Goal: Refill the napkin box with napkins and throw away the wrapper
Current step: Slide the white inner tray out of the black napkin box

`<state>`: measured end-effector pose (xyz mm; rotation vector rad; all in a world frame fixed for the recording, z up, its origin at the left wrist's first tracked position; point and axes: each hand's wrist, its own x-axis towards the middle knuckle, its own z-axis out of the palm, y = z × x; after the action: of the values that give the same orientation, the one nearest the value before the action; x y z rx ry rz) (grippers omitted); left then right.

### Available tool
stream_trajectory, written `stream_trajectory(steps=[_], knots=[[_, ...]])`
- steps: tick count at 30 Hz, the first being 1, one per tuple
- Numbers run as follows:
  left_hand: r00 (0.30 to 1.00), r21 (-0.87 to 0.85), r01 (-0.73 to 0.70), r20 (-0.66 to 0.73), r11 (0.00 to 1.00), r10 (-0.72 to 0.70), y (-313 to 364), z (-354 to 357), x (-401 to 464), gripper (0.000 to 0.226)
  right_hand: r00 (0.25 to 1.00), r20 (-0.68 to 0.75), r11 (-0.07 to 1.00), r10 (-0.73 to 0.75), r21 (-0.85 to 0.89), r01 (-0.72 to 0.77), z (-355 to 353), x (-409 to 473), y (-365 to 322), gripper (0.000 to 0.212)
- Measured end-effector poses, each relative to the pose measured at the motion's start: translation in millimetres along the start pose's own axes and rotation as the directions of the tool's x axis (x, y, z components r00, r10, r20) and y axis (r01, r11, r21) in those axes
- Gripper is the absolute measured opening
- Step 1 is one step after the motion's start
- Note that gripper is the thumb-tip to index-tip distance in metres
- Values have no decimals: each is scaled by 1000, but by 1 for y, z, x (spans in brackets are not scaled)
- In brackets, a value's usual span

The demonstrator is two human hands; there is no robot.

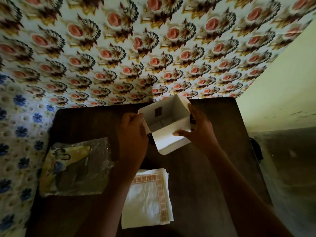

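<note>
A white napkin box (168, 117) stands open at the back of the dark table, its flap folded toward me. My left hand (132, 139) grips the box's left side. My right hand (198, 129) holds its right wall, thumb on the front flap. The inside looks white, with something pale lying at the bottom. A stack of white napkins (147, 194) with an orange patterned border lies near me, partly under my left forearm. The clear plastic wrapper (75, 168), printed with a yellow and blue picture, lies flat to the left.
The dark wooden table (205, 177) stands against a wall with flowered paper (136, 48). A white cloth with blue flowers (17, 134) hangs at the left. At the right a plain pale wall (282, 91) rises above a grey floor.
</note>
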<state>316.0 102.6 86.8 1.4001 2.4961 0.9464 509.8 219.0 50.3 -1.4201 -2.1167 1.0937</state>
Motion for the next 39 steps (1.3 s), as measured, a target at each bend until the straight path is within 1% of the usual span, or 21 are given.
stream_trajectory(steps=[2,4,6,8,10,11,14,15,17,21,24,25,27,29,32,34,36,39], knots=[[998,-116,38,45,993,-33,3,7,-10,39,999,-34,999,3,-54,-4,1,-3,1,109],[988,-188,99,138,977,-73,-1,16,-15,59,997,-76,996,-12,-87,5,4,-4,0,105],[967,-196,153,233,968,-106,-8,22,-16,81,997,-82,1000,-11,-23,10,10,-3,-1,97],[965,-205,154,242,967,-102,-12,24,-15,89,998,-42,997,52,56,-50,15,-3,-4,86],[971,-234,169,205,958,-121,-14,20,-12,86,997,-8,991,80,106,-79,21,-5,-7,75],[972,-243,181,189,953,-136,-15,17,-9,85,997,-11,987,73,141,-71,23,-7,-9,73],[969,-252,195,196,948,-148,-22,8,-5,78,998,-57,971,31,239,-17,26,-16,-20,82],[970,-250,188,202,950,-139,-25,6,-5,77,998,-68,973,13,233,3,28,-18,-22,83],[972,-249,172,198,953,-123,-29,2,-9,73,997,-77,983,3,185,11,35,-21,-25,77],[990,-232,126,98,965,-105,-33,1,-12,63,991,-136,998,13,62,-5,42,-25,-29,61],[995,-216,85,64,973,-73,-35,4,-8,58,991,-135,999,-8,40,13,43,-26,-28,56],[994,-227,93,78,969,-77,-37,4,-7,59,992,-123,999,-6,44,11,43,-25,-27,57],[981,-280,166,143,946,-130,-40,4,-7,66,995,-97,997,8,80,0,40,-24,-23,63],[963,-358,249,191,900,-190,-43,2,-12,74,997,-73,983,39,180,-25,36,-27,-19,76],[972,-433,234,109,870,-208,-49,-2,-21,73,992,-87,961,89,270,-63,30,-38,-14,93],[975,-432,217,65,875,-210,-53,-6,-25,69,988,-96,947,117,312,-82,27,-46,-12,98],[976,-419,208,29,884,-216,-54,-11,-31,63,983,-122,937,137,339,-88,24,-56,-13,98],[973,-441,195,-24,876,-229,-54,-17,-44,51,968,-198,917,156,393,-68,22,-69,-14,89]])
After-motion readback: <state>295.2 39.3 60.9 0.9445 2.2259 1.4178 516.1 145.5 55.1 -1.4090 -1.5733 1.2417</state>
